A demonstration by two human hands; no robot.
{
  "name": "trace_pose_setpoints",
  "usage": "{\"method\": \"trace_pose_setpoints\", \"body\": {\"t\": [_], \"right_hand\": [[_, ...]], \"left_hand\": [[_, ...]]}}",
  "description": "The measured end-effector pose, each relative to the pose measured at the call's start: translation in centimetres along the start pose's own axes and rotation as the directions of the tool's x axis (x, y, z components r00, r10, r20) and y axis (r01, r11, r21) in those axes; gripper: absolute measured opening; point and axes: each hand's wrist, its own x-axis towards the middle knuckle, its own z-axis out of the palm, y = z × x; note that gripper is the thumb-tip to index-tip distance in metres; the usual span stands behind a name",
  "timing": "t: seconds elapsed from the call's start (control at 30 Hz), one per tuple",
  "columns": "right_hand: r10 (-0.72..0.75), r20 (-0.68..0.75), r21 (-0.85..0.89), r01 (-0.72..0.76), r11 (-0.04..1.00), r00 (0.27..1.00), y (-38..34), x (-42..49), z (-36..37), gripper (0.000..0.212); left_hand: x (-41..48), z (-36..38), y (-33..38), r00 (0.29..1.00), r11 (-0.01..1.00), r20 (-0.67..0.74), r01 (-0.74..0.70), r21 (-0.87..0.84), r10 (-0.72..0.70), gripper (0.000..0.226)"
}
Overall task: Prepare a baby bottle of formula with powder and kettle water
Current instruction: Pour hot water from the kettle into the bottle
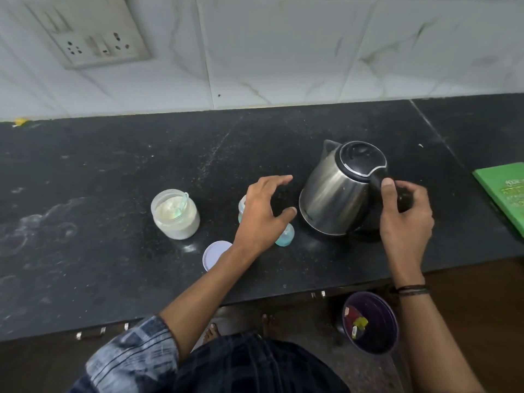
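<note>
While the right hand (404,214) clamps the handle of the kettle (334,194), the left hand (262,214) hovers, fingers spread, over the baby bottle (242,206), just left of the kettle, on its spout side

You stand at a black stone counter (113,165), flecked with pale specks and smeared with whitish dust. Your brushed-steel kettle (331,199) is silver with a black lid and handle. The clear jar (177,222) holds cream-white powder and a pale turquoise scoop (184,198); the round flat lid (215,252) is pale lilac. The clear baby bottle (285,239) shows turquoise. The book (507,191) is bright green, the wall tiles (283,52) white with grey veins, the bin (371,321) dark purple, your sleeve (136,353) blue-and-white checked.
</note>
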Motion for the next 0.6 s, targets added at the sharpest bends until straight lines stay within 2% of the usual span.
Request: {"method": "trace_pose_setpoints", "body": {"t": [0.17, 0.33, 0.47, 0.6], "right_hand": [[0.031, 0.055, 0.212, -0.042, 0.976, 0.998, 1.2, 1.1, 0.5, 0.043], [-0.082, 0.093, 0.196, 0.062, 0.979, 0.992, 1.7, 1.9, 0.3, 0.047], [-0.137, 0.055, 0.243, 0.120, 0.963, 0.989, 2.5, 2.1, 0.8, 0.048], [-0.162, 0.067, 0.289, 0.136, 0.948, 0.985, 2.8, 2.5, 1.0, 0.050]], "left_hand": [[0.2, 0.6, 0.1, 0.999, 0.999, -0.010, 0.036, -0.002, -0.036, 0.058], [0.4, 1.3, 0.3, 0.997, 0.998, -0.032, 0.064, 0.010, -0.064, 0.057], [0.5, 1.8, 0.5, 0.996, 0.997, -0.058, 0.070, 0.015, -0.069, 0.057], [0.0, 1.5, 0.1, 0.988, 1.000, -0.155, 0.021, 0.018, -0.018, 0.056]]}}
